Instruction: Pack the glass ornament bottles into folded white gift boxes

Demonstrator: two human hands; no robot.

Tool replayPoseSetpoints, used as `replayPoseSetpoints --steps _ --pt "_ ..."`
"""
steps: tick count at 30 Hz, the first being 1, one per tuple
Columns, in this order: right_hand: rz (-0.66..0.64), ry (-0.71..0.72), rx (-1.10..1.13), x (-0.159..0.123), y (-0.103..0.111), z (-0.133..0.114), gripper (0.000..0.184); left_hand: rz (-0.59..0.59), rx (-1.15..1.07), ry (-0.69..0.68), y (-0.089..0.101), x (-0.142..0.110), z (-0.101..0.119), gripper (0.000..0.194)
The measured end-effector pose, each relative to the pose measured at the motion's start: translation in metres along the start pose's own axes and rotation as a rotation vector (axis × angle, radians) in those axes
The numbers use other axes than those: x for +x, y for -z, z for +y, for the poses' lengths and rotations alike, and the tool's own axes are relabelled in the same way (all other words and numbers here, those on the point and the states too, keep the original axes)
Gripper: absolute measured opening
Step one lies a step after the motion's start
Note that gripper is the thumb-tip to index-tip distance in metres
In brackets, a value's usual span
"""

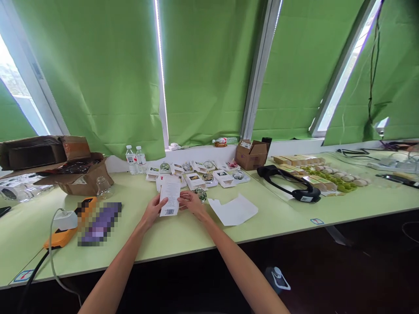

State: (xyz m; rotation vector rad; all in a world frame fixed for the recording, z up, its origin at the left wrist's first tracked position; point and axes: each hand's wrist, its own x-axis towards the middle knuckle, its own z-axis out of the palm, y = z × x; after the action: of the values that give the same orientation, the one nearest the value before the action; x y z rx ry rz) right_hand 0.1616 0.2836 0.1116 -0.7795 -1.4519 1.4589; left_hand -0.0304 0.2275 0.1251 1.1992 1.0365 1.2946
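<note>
Between my two hands a white printed box [170,194] with a barcode at its lower end is held up over the table. My left hand [153,210] grips its left edge, thumb on the front. The fingers of my right hand [193,204] close on its right edge. Just beyond my right hand lies a round clear ornament [200,195] with green inside, partly hidden. Behind the box stand rows of small white boxes [195,181] with similar round ornaments among them. Right of my right hand lies a cut white sheet [234,210].
At left are a phone [101,223], an orange power strip [70,224], a clear jar [103,187] and open cardboard boxes [77,181]. Water bottles [140,160] stand behind. To the right are a small carton [251,155], a black headset [290,183] and egg trays [340,179].
</note>
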Motion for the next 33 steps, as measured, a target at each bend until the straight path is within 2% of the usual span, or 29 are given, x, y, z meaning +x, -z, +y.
replayPoseSetpoints --steps 5,13,17,19,25,33 --pt "-0.023 0.021 0.021 0.001 -0.001 0.004 0.047 -0.019 -0.014 0.048 0.003 0.006 -0.008 0.068" --pt "-0.099 -0.006 -0.104 0.000 0.001 0.006 0.042 -0.076 0.014 -0.025 0.001 0.000 -0.002 0.053" --pt "-0.138 -0.035 -0.140 -0.002 -0.001 0.005 0.044 -0.141 0.009 0.011 -0.003 -0.002 -0.002 0.054" --pt "-0.143 -0.046 -0.148 -0.004 -0.002 0.004 0.045 -0.123 0.006 0.015 -0.003 -0.002 -0.002 0.057" --pt "-0.142 -0.077 -0.143 -0.008 -0.006 -0.003 0.047 0.041 0.041 0.074 0.000 0.000 -0.004 0.061" --pt "-0.137 -0.076 -0.111 -0.006 -0.005 -0.002 0.052 0.124 -0.055 0.051 0.009 0.010 -0.008 0.061"
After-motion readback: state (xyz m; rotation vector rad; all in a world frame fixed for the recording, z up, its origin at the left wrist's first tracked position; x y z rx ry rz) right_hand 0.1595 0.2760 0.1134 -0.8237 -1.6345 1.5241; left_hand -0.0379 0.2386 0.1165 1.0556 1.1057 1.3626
